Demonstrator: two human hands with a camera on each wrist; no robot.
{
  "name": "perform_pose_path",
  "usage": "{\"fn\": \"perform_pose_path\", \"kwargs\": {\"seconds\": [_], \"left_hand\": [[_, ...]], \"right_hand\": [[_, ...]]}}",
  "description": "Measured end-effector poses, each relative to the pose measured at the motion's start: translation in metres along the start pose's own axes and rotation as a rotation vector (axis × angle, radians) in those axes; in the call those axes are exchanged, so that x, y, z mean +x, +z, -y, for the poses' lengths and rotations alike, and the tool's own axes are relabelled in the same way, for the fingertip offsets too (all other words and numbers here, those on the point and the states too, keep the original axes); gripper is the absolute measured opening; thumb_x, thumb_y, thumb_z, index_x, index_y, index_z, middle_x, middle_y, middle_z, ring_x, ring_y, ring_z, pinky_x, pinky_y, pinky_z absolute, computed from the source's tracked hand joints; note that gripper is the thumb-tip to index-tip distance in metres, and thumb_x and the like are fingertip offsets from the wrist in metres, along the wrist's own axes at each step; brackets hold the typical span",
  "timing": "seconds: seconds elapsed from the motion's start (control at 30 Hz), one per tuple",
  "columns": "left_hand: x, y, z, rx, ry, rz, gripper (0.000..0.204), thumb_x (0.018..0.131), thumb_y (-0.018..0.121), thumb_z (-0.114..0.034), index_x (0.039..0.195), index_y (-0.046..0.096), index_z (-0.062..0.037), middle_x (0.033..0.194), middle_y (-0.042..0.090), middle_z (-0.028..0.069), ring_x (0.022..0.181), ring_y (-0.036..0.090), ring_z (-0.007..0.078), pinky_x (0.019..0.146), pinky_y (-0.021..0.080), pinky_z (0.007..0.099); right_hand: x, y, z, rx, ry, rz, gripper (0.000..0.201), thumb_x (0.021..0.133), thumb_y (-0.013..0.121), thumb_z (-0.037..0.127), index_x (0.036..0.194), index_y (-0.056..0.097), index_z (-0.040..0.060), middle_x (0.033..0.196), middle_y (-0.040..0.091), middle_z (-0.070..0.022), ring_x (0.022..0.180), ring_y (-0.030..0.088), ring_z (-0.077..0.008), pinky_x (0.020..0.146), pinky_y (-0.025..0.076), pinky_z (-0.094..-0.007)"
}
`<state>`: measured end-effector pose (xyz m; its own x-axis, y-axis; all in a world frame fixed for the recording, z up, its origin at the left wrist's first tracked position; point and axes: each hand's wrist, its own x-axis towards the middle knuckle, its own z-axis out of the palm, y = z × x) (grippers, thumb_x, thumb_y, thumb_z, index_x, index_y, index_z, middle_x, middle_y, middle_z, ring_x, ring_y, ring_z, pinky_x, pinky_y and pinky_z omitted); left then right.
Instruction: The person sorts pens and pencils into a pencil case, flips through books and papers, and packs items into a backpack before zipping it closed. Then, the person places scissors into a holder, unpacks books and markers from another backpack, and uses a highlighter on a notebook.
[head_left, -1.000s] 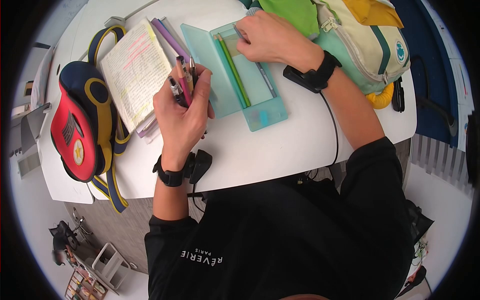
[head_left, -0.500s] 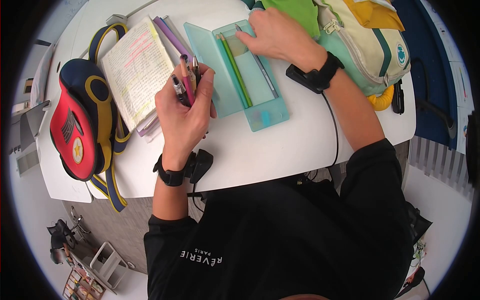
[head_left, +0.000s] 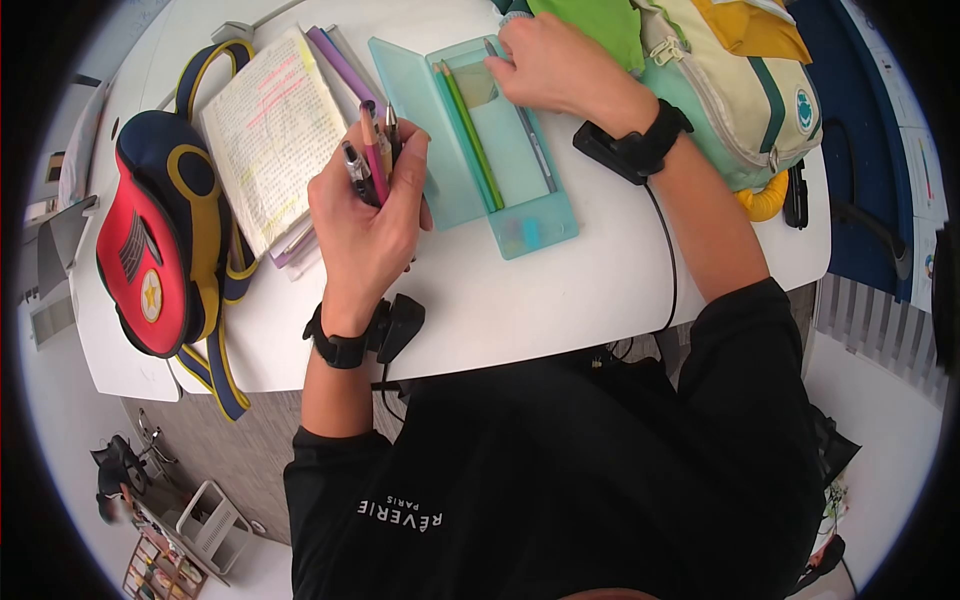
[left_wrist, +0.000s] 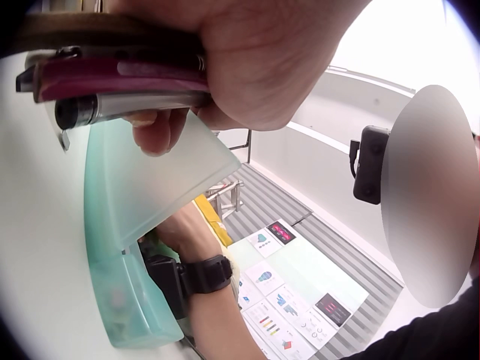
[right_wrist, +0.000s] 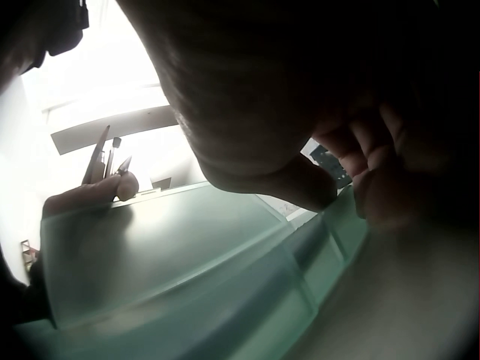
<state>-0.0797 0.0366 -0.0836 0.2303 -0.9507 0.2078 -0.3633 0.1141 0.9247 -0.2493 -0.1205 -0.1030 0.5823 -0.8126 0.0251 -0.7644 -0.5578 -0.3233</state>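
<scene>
My left hand [head_left: 362, 220] grips a bundle of several pens [head_left: 376, 170], their ends pointing up from the fist; a magenta pen [left_wrist: 120, 79] shows in the left wrist view. A translucent teal pencil case [head_left: 535, 235] lies with its lid [head_left: 410, 100] swung out to the left. Two green pencils [head_left: 468, 135] and a grey pencil [head_left: 535, 150] lie in it. My right hand [head_left: 560, 65] is at the case's far end, thumb over the grey pencil's upper end. In the right wrist view its curled fingers [right_wrist: 367, 142] are dark; whether they pinch the pencil I cannot tell.
Left of the case are an open highlighted book [head_left: 270, 150] on a purple folder and a red and navy bag [head_left: 165, 240]. A cream and green backpack [head_left: 730, 100] stands at the right. A cable [head_left: 672, 260] runs from the right wrist across the white table [head_left: 470, 310].
The grey pencil, earlier held tilted at the far end by my right hand, now lies along the case's right side. My right hand has shifted slightly right. The left hand keeps the pens.
</scene>
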Motion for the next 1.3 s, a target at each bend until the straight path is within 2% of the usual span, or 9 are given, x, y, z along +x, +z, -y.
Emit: {"fn": "perform_pose_path", "kwargs": {"seconds": [0.57,0.67,0.73,0.77,0.83,0.93,1.17,1.23,1.3], "left_hand": [[-0.001,0.001,0.001,-0.031,-0.014,0.0,0.011,0.094,0.065,-0.009,0.096,0.063,0.002,0.061,0.056,0.0008,0.046,0.054,0.008,0.041,0.042,0.0241],[-0.001,0.001,0.001,-0.021,-0.015,-0.007,0.011,0.094,0.065,-0.009,0.095,0.063,0.0019,0.061,0.056,0.0007,0.046,0.054,0.008,0.041,0.042,0.024],[0.0,0.001,0.001,-0.019,-0.016,-0.011,0.011,0.094,0.065,-0.009,0.095,0.063,0.0019,0.061,0.056,0.0006,0.046,0.054,0.008,0.041,0.042,0.0239],[0.0,0.001,0.001,-0.019,-0.023,-0.011,0.012,0.094,0.065,-0.009,0.095,0.063,0.002,0.061,0.056,0.0005,0.045,0.054,0.0079,0.041,0.042,0.0238],[0.0,0.001,0.001,-0.017,-0.03,-0.01,0.012,0.094,0.065,-0.009,0.096,0.063,0.0021,0.061,0.056,0.0005,0.045,0.054,0.0079,0.041,0.042,0.0238],[0.0,0.001,0.002,-0.032,-0.032,-0.019,0.012,0.094,0.065,-0.01,0.096,0.064,0.0021,0.06,0.056,0.0003,0.045,0.054,0.0078,0.041,0.043,0.0237],[0.0,0.001,0.002,-0.025,-0.012,-0.009,0.013,0.094,0.065,-0.01,0.097,0.064,0.0026,0.061,0.056,0.0004,0.045,0.054,0.0076,0.041,0.043,0.0237],[0.0,0.001,0.002,-0.033,-0.014,-0.011,0.013,0.094,0.065,-0.01,0.097,0.064,0.0027,0.061,0.056,0.0004,0.045,0.054,0.0076,0.041,0.043,0.0236],[0.0,0.001,0.002,-0.01,-0.006,-0.018,0.012,0.094,0.065,-0.01,0.096,0.064,0.0023,0.061,0.056,0.0003,0.045,0.054,0.0076,0.041,0.043,0.0235]], "right_hand": [[-0.002,-0.008,0.003,-0.006,-0.012,0.039,0.025,0.085,0.059,0.015,0.081,0.068,-0.008,0.079,0.067,-0.0268,0.075,0.067,-0.0426,0.07,0.056,-0.047],[-0.005,-0.011,0.003,0.057,0.052,0.097,0.025,0.086,0.06,0.015,0.08,0.068,-0.0079,0.075,0.066,-0.0257,0.072,0.067,-0.0415,0.069,0.056,-0.0465],[-0.002,-0.003,-0.002,0.018,-0.092,-0.026,0.026,0.088,0.06,0.015,0.077,0.067,-0.0077,0.065,0.064,-0.023,0.062,0.066,-0.0377,0.064,0.056,-0.0446],[-0.003,-0.005,-0.001,0.019,-0.091,-0.026,0.026,0.088,0.06,0.015,0.077,0.067,-0.0077,0.065,0.064,-0.023,0.062,0.066,-0.0377,0.064,0.056,-0.0446],[-0.005,-0.014,0.004,0.097,0.013,0.098,0.027,0.089,0.06,0.015,0.074,0.066,-0.0071,0.056,0.061,-0.0195,0.051,0.064,-0.0333,0.058,0.055,-0.0424],[-0.005,-0.015,0.004,0.125,0.016,0.112,0.028,0.089,0.06,0.015,0.072,0.066,-0.0067,0.051,0.059,-0.0176,0.046,0.063,-0.0303,0.055,0.055,-0.0409],[-0.003,-0.015,0.001,0.121,-0.006,0.113,0.031,0.089,0.061,0.015,0.069,0.065,-0.0069,0.052,0.06,-0.0181,0.046,0.063,-0.0296,0.054,0.054,-0.0402],[-0.002,-0.022,0.003,0.138,0.008,0.145,0.031,0.087,0.062,0.018,0.075,0.064,-0.0098,0.068,0.063,-0.0285,0.066,0.066,-0.0402,0.062,0.052,-0.0447],[-0.002,-0.025,0.006,0.14,0.023,0.154,0.032,0.088,0.064,0.018,0.075,0.064,-0.0114,0.067,0.063,-0.0286,0.066,0.067,-0.0392,0.062,0.052,-0.0441]]}}
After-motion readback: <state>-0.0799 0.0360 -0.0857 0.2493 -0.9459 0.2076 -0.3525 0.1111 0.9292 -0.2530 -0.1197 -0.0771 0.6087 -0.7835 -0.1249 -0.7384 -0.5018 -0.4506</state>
